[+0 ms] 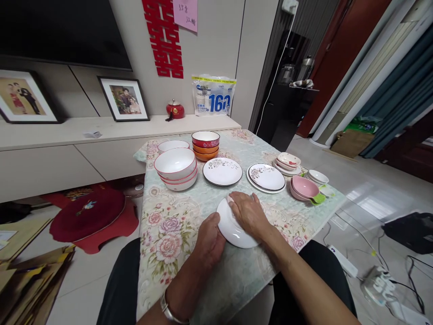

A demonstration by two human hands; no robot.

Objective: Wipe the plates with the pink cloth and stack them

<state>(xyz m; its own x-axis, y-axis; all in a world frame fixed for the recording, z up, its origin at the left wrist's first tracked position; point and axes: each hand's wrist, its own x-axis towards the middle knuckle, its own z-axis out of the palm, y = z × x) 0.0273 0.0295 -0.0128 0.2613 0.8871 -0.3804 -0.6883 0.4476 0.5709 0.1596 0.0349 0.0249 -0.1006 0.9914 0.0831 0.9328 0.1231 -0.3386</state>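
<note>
— So, what have your hands got?

— My left hand (210, 241) is closed narrowly on the near left rim of a white plate (233, 232), thumb on top and fingers underneath. The plate is tipped, its near edge lifted off the flowered tablecloth (169, 225).

— And the other?

— My right hand (249, 211) lies palm down across the plate, fingers close together and bent over a white cloth (230, 199), pressing it to the plate's face. Only a corner of the cloth shows past my fingertips.

— Where is the plate relative to you?

— Directly between both hands, near the table's front edge and just above my lap.

— Any room to move?

— To the left of my left hand the tablecloth is bare out to the table's left edge. To the right there is a bare strip before the right corner. Ahead there is a narrow gap, then crockery.

— What crockery?

— Just beyond my right hand sits a black-rimmed plate (222, 171), with a stack of plates (266, 177) beside it on the right. Left of those is a stack of white bowls (176, 168) with red rims. Near the right edge are pink bowls (303, 187), touching a green piece (318, 198), with small white dishes (317, 177) behind them. Farther back stand red and orange bowls (205, 145), another white bowl (173, 146) and a stack of small patterned dishes (288, 163).
</note>
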